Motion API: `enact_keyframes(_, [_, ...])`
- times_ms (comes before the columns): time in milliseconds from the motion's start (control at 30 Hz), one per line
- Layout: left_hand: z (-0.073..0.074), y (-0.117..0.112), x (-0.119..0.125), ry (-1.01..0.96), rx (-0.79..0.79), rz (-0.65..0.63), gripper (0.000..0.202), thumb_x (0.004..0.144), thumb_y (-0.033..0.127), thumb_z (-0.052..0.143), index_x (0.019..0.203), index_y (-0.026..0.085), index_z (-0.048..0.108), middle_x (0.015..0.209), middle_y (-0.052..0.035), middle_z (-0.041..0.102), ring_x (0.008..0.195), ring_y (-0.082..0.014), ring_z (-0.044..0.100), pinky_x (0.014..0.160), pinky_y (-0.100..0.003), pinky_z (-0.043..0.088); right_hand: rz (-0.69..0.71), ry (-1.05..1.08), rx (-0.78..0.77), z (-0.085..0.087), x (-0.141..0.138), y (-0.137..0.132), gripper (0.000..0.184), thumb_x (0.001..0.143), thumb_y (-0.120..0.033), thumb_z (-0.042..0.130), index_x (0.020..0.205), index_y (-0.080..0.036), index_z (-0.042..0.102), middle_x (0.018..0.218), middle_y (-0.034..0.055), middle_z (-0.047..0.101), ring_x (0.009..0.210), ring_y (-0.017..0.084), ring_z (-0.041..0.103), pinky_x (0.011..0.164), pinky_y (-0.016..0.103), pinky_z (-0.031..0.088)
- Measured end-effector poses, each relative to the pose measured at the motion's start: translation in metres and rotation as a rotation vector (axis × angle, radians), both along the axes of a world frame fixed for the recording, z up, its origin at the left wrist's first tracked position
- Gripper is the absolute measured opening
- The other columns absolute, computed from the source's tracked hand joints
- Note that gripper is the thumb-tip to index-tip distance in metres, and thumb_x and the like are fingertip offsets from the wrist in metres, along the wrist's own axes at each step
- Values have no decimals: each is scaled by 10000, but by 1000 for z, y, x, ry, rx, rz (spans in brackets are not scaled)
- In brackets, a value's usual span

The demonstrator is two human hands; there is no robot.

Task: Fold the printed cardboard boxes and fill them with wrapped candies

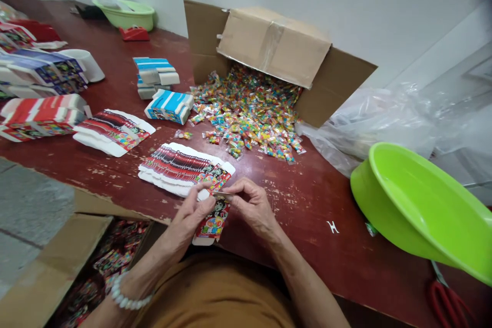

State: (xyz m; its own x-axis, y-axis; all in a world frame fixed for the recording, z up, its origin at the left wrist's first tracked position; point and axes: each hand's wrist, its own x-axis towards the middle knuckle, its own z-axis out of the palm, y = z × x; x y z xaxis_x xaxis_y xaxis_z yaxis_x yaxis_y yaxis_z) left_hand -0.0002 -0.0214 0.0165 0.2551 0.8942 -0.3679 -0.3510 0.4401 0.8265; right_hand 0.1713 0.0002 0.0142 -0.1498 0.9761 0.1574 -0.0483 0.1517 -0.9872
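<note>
Close to my body, a small printed carton (pixel 213 221) in red with a cartoon figure hangs between my hands at the table's front edge. Its top end has white flaps. My left hand (pixel 194 211) is closed on the carton's upper left side. From the right, my right hand (pixel 251 202) pinches a thin flap at its top; the fingertips partly hide the flap. Just beyond my hands lies a fanned stack of flat red cartons (pixel 180 166), and another fanned stack (pixel 115 130) is to its left.
A tipped cardboard box (pixel 274 43) spills small candy packets (pixel 249 113) onto the red table (pixel 307 195). At right are a green basin (pixel 365 184), clear plastic bags (pixel 384 118) and scissors (pixel 448 300). Banded blue cartons (pixel 169 105) stand left. Below, an open box (pixel 57 266) holds filled cartons or packets.
</note>
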Motion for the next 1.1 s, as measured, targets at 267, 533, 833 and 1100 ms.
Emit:
enact_keyframes(267, [-1, -1, 10, -71, -182, -37, 571, 901, 616, 566, 1247, 164, 613, 689, -53, 727, 426, -168, 623, 438, -265, 508, 126, 13, -273, 1, -3, 3, 256, 813, -424, 754, 888, -183, 712, 922, 52, 753, 523, 109, 636, 518, 249, 510])
enact_keyframes(533, [-8, 5, 6, 141, 38, -113, 727, 846, 779, 478, 824, 108, 757, 510, -73, 660, 425, -143, 583, 467, -227, 473, 107, 166, -437, 12, -6, 10, 292, 705, -406, 801, 800, -158, 679, 707, 14, 712, 436, 125, 606, 435, 250, 487])
enact_keyframes(833, [-12, 6, 10, 155, -19, -90, 643, 852, 725, 546, 1125, 162, 695, 626, -24, 691, 432, -127, 577, 441, -220, 466, 226, -264, 97, 14, 9, 11, 88, 849, -222, 661, 764, -201, 670, 983, 48, 748, 870, 168, 669, 818, 316, 524])
enact_keyframes(1100, [-4, 8, 11, -24, -101, -59, 551, 829, 671, 612, 1029, 171, 731, 627, -29, 700, 458, -147, 600, 460, -238, 488, 204, -91, -211, 7, 2, 8, 246, 860, -383, 705, 1022, -197, 710, 824, 15, 719, 537, 108, 649, 502, 222, 493])
